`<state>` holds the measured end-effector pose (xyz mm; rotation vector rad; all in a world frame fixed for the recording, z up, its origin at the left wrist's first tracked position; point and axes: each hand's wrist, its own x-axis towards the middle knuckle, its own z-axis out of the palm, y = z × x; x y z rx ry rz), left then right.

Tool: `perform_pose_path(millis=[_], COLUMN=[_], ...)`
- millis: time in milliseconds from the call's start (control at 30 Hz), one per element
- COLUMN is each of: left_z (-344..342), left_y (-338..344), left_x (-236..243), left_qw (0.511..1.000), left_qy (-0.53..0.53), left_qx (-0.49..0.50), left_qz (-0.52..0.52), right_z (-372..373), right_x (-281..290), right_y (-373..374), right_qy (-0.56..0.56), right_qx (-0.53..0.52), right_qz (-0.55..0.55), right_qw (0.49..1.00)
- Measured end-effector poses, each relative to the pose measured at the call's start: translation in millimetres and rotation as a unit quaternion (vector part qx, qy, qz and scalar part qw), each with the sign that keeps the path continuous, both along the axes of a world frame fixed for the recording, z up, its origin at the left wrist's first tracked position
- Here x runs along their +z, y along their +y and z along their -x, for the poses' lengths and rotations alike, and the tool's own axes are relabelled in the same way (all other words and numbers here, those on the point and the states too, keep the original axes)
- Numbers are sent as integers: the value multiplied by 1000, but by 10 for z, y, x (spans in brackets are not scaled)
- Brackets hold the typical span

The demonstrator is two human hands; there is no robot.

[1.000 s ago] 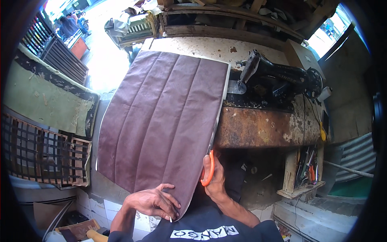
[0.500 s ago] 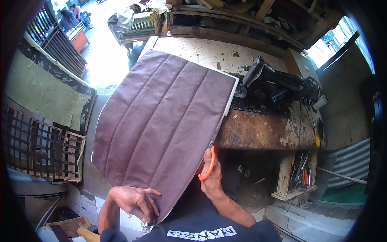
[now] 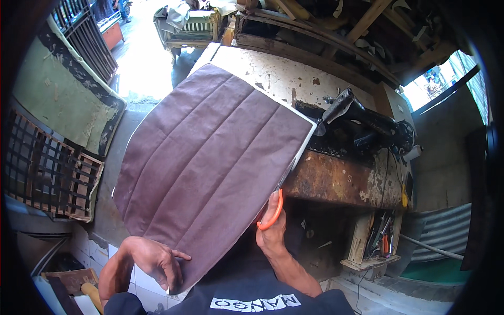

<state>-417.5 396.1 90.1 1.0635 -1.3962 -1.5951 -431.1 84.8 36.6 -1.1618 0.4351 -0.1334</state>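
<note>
A brown leather-like panel [image 3: 210, 152] with several stitched lines and a white backing along its edges lies slanted over the table. My left hand [image 3: 157, 262] grips its near corner, thumb and fingers closed on the edge, forefinger stretched over the top. At the panel's right edge, my right hand [image 3: 270, 233] is closed round scissors with orange handles [image 3: 280, 206]. The blades point away from me along that edge and are mostly hidden by the panel.
A black sewing machine [image 3: 370, 121] stands on the worn table [image 3: 336, 178] beyond my right hand. Below it, a wooden rack [image 3: 362, 247] holds several tools. Chair frames and a webbed frame [image 3: 50, 163] stand at left; wooden frames [image 3: 315, 39] lie behind.
My left hand has shifted left and slightly down with the panel's near corner. The right hand and scissors stay at the right edge, nearly unmoved. The whole view has turned a little.
</note>
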Motion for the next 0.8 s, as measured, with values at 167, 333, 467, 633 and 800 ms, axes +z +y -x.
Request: perform_pose_path(millis=[167, 333, 467, 633, 800], left_z=[54, 152, 234, 218, -793], left_y=[90, 224, 279, 147, -559], left_x=[-12, -72, -88, -55, 541], left_qw=[1000, 1000, 999, 992, 908], left_qy=[5, 17, 42, 82, -331], left_qx=[-19, -9, -27, -62, 256], left_qz=[1, 13, -9, -79, 35], right_z=[-53, -140, -83, 75, 122], right_x=[5, 46, 15, 74, 188], right_y=[-13, 71, 30, -17, -50], right_qy=[-38, -9, -21, -19, -1], right_qx=[8, -31, -50, 8, 4], right_qz=[-46, -41, -22, -23, -16], right_qw=[998, 999, 998, 1000, 1000])
